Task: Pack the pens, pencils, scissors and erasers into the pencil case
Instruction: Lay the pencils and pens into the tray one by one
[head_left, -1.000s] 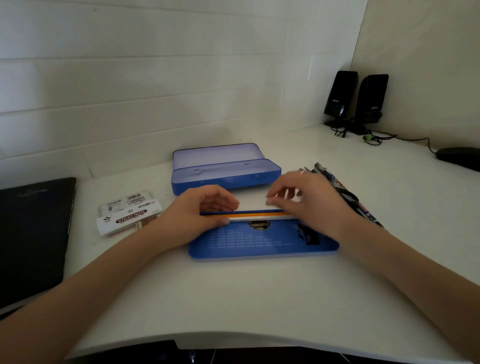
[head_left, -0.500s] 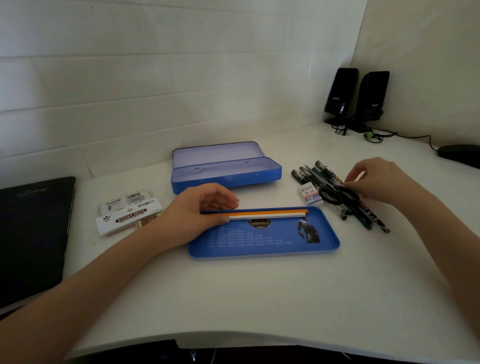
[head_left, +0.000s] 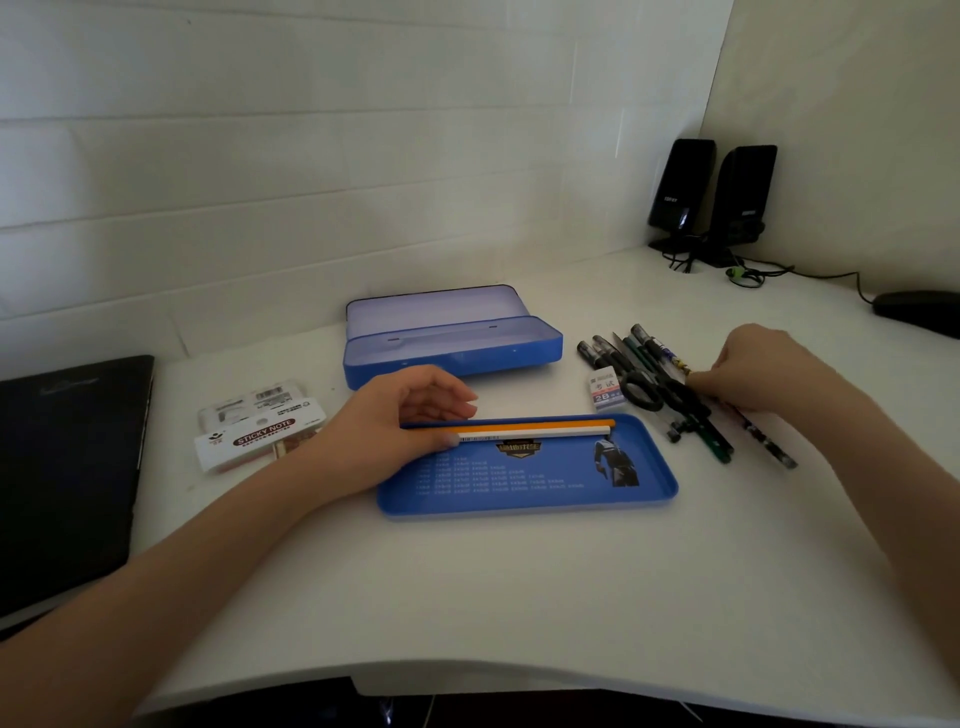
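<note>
Desk (head_left: 519, 597) unchanged; right hand (head_left: 753, 369) lower

**One head-worn wide-angle view, angled down over a corner desk**

Taken from the wearer's head, facing forward and tilted down across the white desk top (head_left: 519, 597). Close enough to bring both bare forearms in from the bottom corners, left hand (head_left: 395, 421) left of centre, right hand (head_left: 763, 369) toward the right edge. Centred on the flat blue metal tray (head_left: 524, 499), with the open blue tin pencil case (head_left: 452, 338) just behind it. Far enough back to take in the white panelled wall (head_left: 311, 156) ahead and the pair of black desktop speakers (head_left: 711, 202) in the far right corner. Straight lines bowed near the borders, as with a wide lens. No second view, so no shared region.
</note>
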